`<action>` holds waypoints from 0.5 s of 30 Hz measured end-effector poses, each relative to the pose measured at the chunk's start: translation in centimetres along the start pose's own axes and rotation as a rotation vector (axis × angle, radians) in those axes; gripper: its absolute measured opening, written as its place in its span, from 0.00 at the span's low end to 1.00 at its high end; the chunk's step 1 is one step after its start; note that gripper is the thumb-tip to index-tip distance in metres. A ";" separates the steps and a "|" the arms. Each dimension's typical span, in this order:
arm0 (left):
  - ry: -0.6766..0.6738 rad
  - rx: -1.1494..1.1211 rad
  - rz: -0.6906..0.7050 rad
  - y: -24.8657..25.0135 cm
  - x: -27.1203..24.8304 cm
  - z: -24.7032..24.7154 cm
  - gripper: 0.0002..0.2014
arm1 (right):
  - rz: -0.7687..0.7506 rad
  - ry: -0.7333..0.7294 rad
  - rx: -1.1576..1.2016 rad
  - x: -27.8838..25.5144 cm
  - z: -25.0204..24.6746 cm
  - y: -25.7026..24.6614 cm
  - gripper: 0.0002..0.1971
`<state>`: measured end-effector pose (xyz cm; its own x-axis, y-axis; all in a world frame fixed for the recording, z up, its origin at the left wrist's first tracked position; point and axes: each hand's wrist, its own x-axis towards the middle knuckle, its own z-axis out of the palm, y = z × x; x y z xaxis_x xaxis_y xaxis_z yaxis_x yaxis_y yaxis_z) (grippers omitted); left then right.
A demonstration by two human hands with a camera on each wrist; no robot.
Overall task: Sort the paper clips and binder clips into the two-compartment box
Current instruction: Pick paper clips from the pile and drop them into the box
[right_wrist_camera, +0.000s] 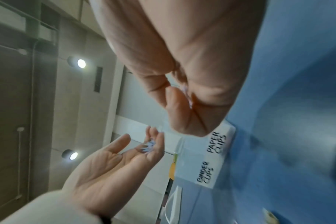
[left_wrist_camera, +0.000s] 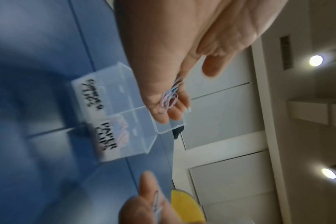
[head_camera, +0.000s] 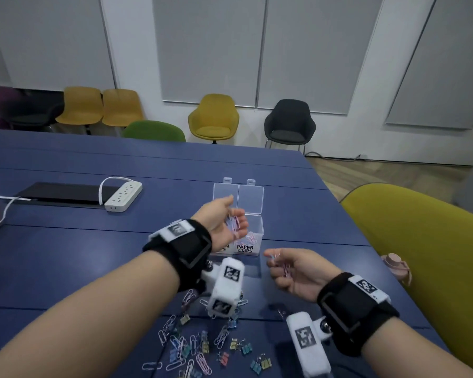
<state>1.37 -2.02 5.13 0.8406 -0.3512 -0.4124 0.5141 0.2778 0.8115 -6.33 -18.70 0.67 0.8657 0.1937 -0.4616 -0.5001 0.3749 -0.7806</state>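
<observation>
A clear two-compartment box point(head_camera: 258, 231) stands open on the blue table, its lid tipped back. Its right compartment, labelled PAPER CLIPS point(head_camera: 245, 248), holds pastel paper clips point(head_camera: 250, 237). My left hand point(head_camera: 224, 219) hovers palm-up over the box, fingers fairly straight, with a bunch of paper clips point(left_wrist_camera: 170, 97) lying on them. My right hand point(head_camera: 287, 268), just right of the box front, curls its fingers round a few paper clips point(head_camera: 286, 268). Mixed paper clips and binder clips point(head_camera: 202, 345) lie scattered near the front edge. The BINDER CLIPS label point(right_wrist_camera: 204, 172) shows in the right wrist view.
A white power strip point(head_camera: 123, 196) and a flat black device point(head_camera: 60, 193) lie at the far left. A yellow chair point(head_camera: 421, 255) and a pink bottle point(head_camera: 396, 264) sit past the table's right edge. More chairs line the far wall.
</observation>
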 end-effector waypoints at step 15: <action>0.210 0.439 0.377 0.2 1.3 -1.7 0.29 | -0.586 0.363 -0.714 9.7 6.0 -7.0 0.08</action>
<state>2.86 -0.92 4.05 0.9894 -0.1047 -0.1005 0.0945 -0.0610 0.9937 5.68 -13.97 4.17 0.9808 -0.1818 0.0706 0.0059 -0.3345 -0.9424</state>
